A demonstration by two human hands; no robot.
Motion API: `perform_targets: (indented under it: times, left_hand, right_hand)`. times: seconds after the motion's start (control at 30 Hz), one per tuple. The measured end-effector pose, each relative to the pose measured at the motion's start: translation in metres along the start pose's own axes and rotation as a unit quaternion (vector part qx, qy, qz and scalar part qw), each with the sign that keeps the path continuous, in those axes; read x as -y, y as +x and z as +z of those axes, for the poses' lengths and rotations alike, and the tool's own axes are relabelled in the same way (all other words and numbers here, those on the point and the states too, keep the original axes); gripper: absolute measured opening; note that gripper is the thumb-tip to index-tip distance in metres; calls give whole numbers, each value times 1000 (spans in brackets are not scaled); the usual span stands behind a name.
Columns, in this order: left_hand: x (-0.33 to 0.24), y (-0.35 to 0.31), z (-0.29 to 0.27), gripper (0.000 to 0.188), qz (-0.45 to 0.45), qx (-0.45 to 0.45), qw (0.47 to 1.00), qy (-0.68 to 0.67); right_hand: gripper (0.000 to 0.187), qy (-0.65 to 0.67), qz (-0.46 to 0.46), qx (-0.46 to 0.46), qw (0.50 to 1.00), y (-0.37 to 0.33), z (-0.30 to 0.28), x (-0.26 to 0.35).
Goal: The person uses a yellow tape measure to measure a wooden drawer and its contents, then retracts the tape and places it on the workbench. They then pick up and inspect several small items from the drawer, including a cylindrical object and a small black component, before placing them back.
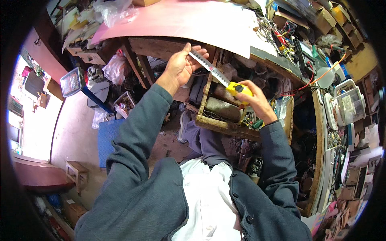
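A yellow tape measure sits in my right hand, whose fingers wrap round its case. Its white blade is pulled out and runs up and to the left, above an open wooden drawer. At the blade's free end is my left hand, with the thumb against the strip and the other fingers loosely curled. Inside the drawer, below the tape, lie a grey-green cylinder and assorted small tools and parts.
A workbench with a pink sheet stretches across the far side. Tangled wires and tools crowd its right end. On the floor at left are a blue platform scale, clear plastic bags and a small wooden stool.
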State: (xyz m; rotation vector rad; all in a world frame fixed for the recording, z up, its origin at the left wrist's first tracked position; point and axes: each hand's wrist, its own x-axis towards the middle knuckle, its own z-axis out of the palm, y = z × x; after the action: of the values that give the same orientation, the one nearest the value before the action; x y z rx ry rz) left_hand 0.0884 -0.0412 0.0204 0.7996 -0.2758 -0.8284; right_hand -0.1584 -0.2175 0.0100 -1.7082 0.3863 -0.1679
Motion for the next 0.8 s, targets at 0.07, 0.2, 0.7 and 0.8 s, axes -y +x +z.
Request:
perform_targets:
  times: [0.07, 0.2, 0.7, 0.8]
  left_hand:
    - [15, -2, -4, 46, -6, -3, 1000, -23]
    - [45, -6, 9, 47, -27, -10, 995, -100]
    - [93, -18, 19, 55, -19, 61, 993, -95]
    - [96, -18, 20, 55, -20, 79, 991, -103]
  right_hand:
    - [45, -3, -36, -25, 999, 3, -19, -4]
    - [42, 32, -60, -97, 993, 0, -41, -12]
    - [38, 53, -64, -158, 984, -3, -59, -37]
    - [38, 75, -73, -156, 982, -9, -61, -31]
